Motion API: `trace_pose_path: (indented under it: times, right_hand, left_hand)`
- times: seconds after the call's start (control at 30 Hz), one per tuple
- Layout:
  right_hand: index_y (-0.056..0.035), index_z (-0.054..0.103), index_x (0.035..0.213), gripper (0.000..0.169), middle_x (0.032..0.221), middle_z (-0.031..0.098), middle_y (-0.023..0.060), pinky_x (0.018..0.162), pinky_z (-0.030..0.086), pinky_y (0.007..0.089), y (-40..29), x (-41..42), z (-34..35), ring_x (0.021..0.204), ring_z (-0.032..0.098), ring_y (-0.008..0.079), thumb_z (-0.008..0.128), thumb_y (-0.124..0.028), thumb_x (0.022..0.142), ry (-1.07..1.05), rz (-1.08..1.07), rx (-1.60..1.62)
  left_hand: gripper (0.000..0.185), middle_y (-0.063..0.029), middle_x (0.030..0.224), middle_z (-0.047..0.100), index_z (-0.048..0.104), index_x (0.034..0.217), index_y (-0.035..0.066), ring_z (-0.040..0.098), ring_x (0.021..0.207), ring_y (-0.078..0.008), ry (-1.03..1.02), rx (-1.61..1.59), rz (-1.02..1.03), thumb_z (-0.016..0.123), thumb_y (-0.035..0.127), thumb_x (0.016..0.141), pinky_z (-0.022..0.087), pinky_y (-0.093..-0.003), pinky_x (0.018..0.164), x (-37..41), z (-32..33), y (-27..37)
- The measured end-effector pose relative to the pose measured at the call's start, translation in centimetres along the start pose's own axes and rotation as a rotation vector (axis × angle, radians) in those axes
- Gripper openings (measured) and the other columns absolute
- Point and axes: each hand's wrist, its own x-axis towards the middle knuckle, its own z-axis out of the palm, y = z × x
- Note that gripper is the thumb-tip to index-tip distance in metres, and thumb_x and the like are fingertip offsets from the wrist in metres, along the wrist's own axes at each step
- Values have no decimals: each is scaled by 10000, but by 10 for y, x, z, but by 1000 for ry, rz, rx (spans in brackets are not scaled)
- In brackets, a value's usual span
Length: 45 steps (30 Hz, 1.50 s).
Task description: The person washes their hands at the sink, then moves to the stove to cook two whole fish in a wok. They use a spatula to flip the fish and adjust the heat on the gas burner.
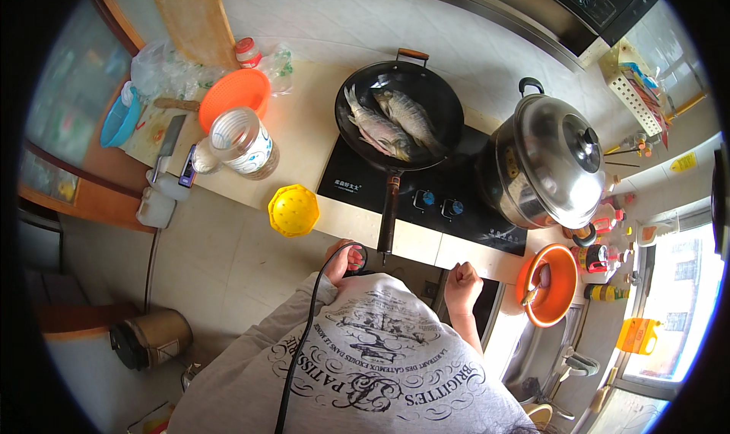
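Two whole fish [396, 120] lie side by side in a black wok [447, 100] on the left part of the gas cooktop [365, 191]. Its handle [389, 211] points towards me. Just below and left of the handle's end is my left hand [343, 261], fingers curled beside a looped black cable [313, 297]; whether it grips the cable is unclear. My right hand [463, 285] is closed in a fist in front of the counter edge, with no object visible in it. A lidded steel pot [547, 160] stands on the right side of the cooktop.
Left on the counter are a yellow bowl [293, 210], a plastic jar [245, 149], an orange colander [235, 94], a cleaver [170, 137] and a blue basket [118, 123]. An orange basin [547, 285] holding a spoon stands right, near the sink [536, 348] and several bottles.
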Motion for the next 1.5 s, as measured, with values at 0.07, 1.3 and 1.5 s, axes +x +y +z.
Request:
trace_pose_path:
  times: [0.07,1.3,1.5]
  right_hand:
    - [-48,344,628,346,562,408,127,462,368,356,1,2,-3,465,405,302,632,31,803,23,-7,16]
    - [-38,306,633,414,562,344,93,450,285,331,58,5,-93,482,292,208,640,53,860,435,100,25]
    - [-37,322,633,402,572,329,72,453,273,312,58,4,-89,500,289,166,630,41,880,431,80,80]
  left_hand:
    - [388,-81,768,631,620,986,51,662,671,-194,2,4,-8,508,421,958,522,-289,582,-1,4,4]
    - [405,-180,1075,669,571,1174,5,675,942,-255,-401,-28,-98,585,343,952,556,-383,827,-1,69,89]
    - [722,-221,1287,552,289,1464,66,667,1013,-301,-707,122,-278,700,193,885,560,-392,859,8,55,106]
